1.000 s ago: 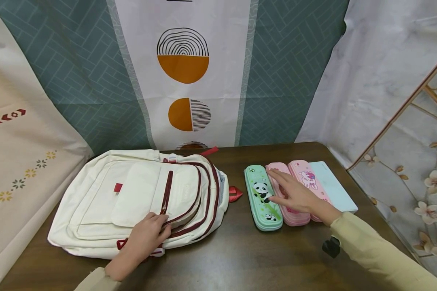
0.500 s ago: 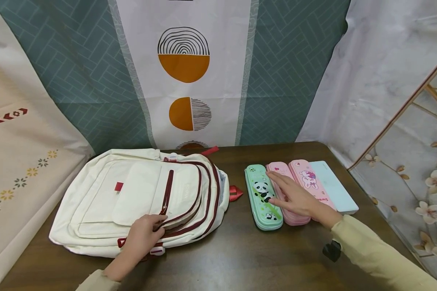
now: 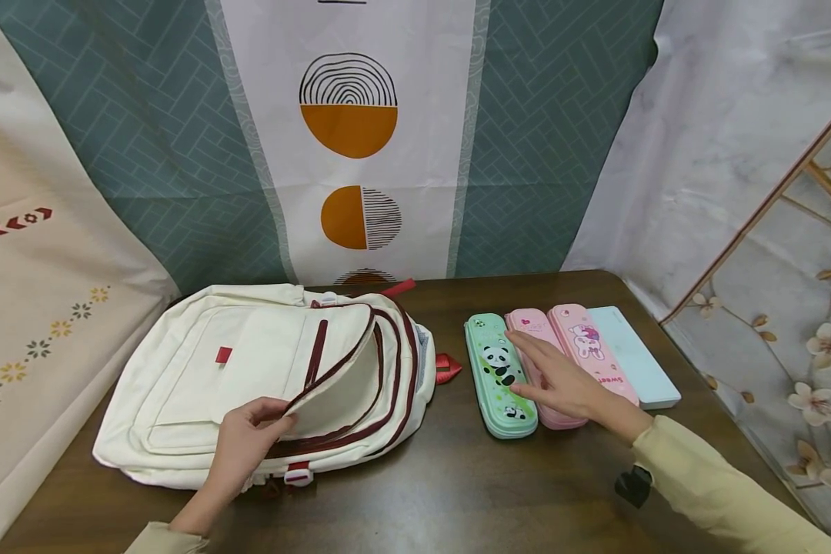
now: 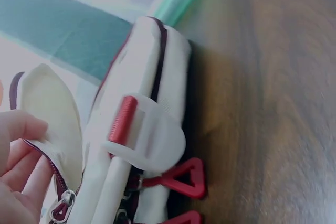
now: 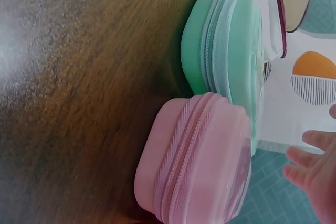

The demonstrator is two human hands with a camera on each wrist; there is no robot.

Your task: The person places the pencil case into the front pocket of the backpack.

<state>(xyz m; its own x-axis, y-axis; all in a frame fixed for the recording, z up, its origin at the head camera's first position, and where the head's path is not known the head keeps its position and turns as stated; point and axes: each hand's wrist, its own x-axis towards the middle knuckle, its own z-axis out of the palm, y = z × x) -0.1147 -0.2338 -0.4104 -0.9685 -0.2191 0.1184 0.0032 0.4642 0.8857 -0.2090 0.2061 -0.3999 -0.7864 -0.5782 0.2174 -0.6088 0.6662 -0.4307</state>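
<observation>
A white backpack (image 3: 180, 377) with dark red zips lies on the table. My left hand (image 3: 245, 435) pinches the zipped edge of its front pocket flap (image 3: 346, 358), lifting it so that the pocket gapes. In the left wrist view, thumb and fingers grip the cloth just above a metal zip slider (image 4: 62, 207). My right hand (image 3: 561, 381), fingers spread, hovers over a pink pencil case (image 3: 535, 326) and reaches toward the green panda pencil case (image 3: 488, 338). The right wrist view shows the fingers apart with nothing between them, above both cases.
A second pink pencil case (image 3: 589, 338) with a rabbit lies right of the first, beside a pale blue flat box (image 3: 633, 350). The brown table (image 3: 443, 492) ends at cloth hangings (image 3: 540, 169) behind. A white buckle (image 4: 157, 135) and red pull (image 4: 186, 177) stick out from the backpack's near side.
My left hand has moved left and toward me, drawing the pocket flap up and back, so the pocket has opened wide. The right hand has stayed nearly still over the pencil cases.
</observation>
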